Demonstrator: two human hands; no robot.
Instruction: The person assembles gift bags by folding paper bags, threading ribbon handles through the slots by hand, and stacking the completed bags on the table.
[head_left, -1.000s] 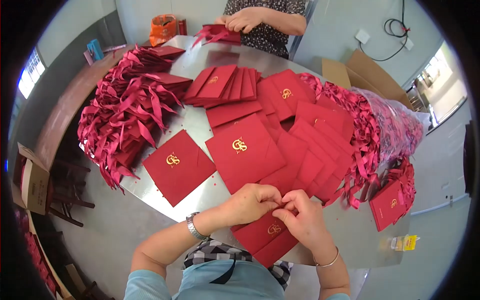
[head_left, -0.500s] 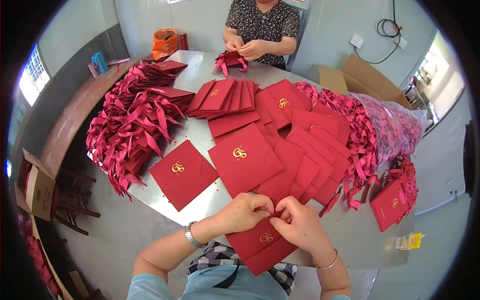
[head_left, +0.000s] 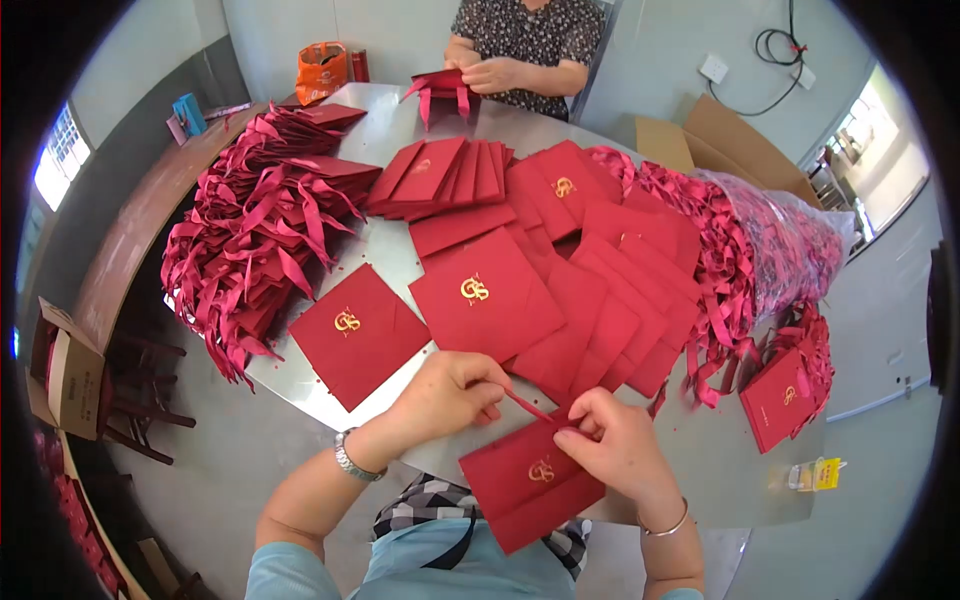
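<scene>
Carton (head_left: 75, 385) sits at the far left of the frame, below a long brown ledge (head_left: 130, 215) that carries a blue box (head_left: 188, 112) in the upper left. Next comes a heap of ribboned red bags (head_left: 265, 225), spread over the left side of the metal table (head_left: 388, 247); an orange bag (head_left: 322, 72) stands behind it, near the top. A flat red bag (head_left: 360, 350) with a gold emblem lies left of centre. To its lower right, the person's left hand (head_left: 447, 395) has thumb and fingers closed on a strip of red ribbon (head_left: 530, 404), which slants down rightward to the top edge of the held red bag (head_left: 530, 500). That bag is tilted at lower centre, gold emblem facing up. At top centre, a co-worker (head_left: 525, 42) holds another ribboned bag (head_left: 440, 92) in both hands. Overlapping flat bags (head_left: 610, 290) fill the middle of the table. The right hand (head_left: 620, 445) pinches the held bag's upper edge between thumb and fingers. At right, a clear plastic sack (head_left: 790, 240) is packed with ribboned pieces, above a ribboned stack (head_left: 775, 405) and a small container (head_left: 805, 475) with a yellow label.
</scene>
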